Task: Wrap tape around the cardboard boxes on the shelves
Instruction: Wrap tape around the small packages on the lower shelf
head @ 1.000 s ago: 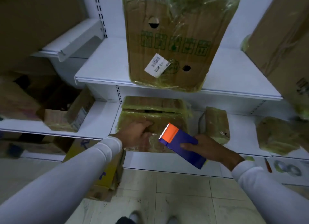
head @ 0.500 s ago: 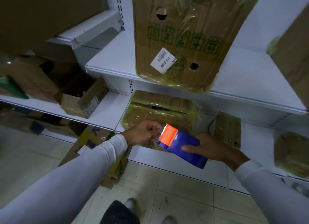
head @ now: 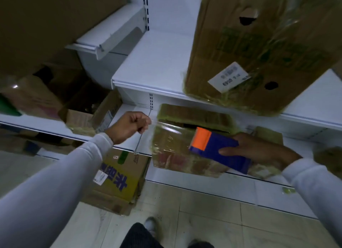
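With the left hand (head: 129, 126) pinching the clear tape's (head: 166, 136) free end and the right hand (head: 259, 151) gripping the blue-and-orange dispenser (head: 216, 147), a strip is stretched between the fingers before the tape-wrapped brown cardboard box (head: 190, 136) just behind them on the white lower shelf (head: 129, 147), so the next move probably calls for pressing it down.

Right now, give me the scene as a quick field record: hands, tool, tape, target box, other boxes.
left hand: fist closed, pinching the free end of the clear tape, pulled out to the left
right hand: holds the tape dispenser
tape dispenser: blue body, orange end facing left, in front of the target box
clear tape: sheet stretched between left hand and dispenser
target box: lower shelf, already covered in film
large box: upper shelf, wrapped, white label on front
floor box: under the lower shelf, printed side up
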`<state>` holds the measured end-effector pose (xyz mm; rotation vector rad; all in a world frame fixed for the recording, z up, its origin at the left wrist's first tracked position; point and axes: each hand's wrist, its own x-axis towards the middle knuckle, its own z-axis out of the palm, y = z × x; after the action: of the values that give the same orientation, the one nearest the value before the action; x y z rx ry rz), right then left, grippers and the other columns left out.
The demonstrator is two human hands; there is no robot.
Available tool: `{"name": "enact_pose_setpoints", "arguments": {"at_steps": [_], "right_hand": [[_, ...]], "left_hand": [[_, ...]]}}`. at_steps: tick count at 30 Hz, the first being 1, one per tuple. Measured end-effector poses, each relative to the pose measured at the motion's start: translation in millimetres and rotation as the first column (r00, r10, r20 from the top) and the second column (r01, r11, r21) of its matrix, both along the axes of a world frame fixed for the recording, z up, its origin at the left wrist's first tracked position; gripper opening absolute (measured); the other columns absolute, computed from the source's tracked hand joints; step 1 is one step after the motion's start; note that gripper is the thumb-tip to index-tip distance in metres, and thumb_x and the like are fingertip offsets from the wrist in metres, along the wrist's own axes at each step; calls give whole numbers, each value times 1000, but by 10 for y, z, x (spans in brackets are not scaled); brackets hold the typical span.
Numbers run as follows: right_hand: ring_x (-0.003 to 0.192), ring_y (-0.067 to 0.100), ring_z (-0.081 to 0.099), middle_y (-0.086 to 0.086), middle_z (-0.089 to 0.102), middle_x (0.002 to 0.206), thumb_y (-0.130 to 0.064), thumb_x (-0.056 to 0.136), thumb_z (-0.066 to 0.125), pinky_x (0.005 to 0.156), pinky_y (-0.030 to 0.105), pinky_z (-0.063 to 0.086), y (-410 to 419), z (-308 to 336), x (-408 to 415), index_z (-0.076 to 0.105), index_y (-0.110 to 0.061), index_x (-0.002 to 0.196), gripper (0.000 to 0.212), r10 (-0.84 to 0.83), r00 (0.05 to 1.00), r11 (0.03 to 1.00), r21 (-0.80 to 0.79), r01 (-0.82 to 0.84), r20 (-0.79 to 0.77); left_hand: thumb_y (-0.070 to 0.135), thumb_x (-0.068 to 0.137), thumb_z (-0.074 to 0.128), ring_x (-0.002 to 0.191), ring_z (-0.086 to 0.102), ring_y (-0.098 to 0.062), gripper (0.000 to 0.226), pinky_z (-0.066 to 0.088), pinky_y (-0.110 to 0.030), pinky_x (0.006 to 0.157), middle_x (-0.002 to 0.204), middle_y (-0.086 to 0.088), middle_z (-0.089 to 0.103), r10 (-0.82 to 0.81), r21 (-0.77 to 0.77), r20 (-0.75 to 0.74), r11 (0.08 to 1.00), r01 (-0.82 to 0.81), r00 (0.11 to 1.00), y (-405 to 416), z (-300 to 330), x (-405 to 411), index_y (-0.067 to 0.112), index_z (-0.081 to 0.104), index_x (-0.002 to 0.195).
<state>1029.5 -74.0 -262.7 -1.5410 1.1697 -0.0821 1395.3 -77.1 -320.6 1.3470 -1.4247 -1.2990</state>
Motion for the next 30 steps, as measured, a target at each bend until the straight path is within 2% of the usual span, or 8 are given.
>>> {"name": "enact_pose_setpoints", "arguments": {"at_steps": [6,11,14,17,22,24,26,30], "right_hand": [[57,19,66,8,71,65,-82,29,77,51,20,46,-400,173,-5,71,-5,82,93,12,991,998,-63,-20,-134],[70,-2,69,-15,73,79,-73,18,85,59,13,52,-692,113,115,61,-26,103,99,10,1000,998,-69,-11,-21],[80,18,69,-6,71,91,-62,39,90,81,45,54,-850,9,138,63,-27,97,73,-55,998,996,-66,53,-34],[72,21,63,11,70,99,-37,71,84,67,33,49,-892,-10,236,63,-16,96,38,-61,996,998,-3,61,-66],[92,30,68,13,71,109,-56,45,89,70,33,53,-967,-159,244,63,-9,121,93,4,993,1000,-4,-4,-116],[93,30,69,13,74,104,-41,73,81,68,30,52,-999,-174,277,65,-9,115,56,14,991,1000,4,-14,-133],[63,9,71,-1,75,69,-16,89,66,50,17,49,-1018,-184,294,67,-12,92,6,23,983,1000,-1,-24,-185],[35,-1,57,-12,62,42,-25,88,69,35,9,38,-1013,-159,408,61,-15,72,20,32,966,998,-45,-45,-257]], "left_hand": [[-3,95,49,53,51,-7,18,44,-19,53,66,-6,58,90,53,35,994,-92,995,-164,-122,70,1,63,84],[-1,95,49,52,50,-8,20,44,-19,53,70,-12,55,209,82,49,974,-213,977,-211,-219,25,3,62,81],[-1,95,49,58,49,-14,23,44,-23,56,71,-10,57,247,82,84,964,-254,965,-231,-262,8,6,63,78],[-2,95,48,61,49,-18,24,45,-25,57,70,-9,57,289,92,111,950,-300,951,-249,-320,-12,7,63,78],[0,94,51,63,48,-19,22,44,-28,60,70,-9,55,373,125,129,913,-388,919,-315,-452,-76,7,63,78],[2,94,51,62,46,-19,19,42,-28,59,68,-9,52,405,145,125,896,-420,906,-350,-496,-112,5,63,79],[6,94,54,59,42,-19,19,40,-28,57,64,-8,48,423,159,126,884,-439,897,-376,-545,-141,5,60,76],[18,94,60,55,38,-18,30,39,-31,58,57,-5,43,435,166,122,877,-450,892,-380,-639,-127,7,56,67]]}}
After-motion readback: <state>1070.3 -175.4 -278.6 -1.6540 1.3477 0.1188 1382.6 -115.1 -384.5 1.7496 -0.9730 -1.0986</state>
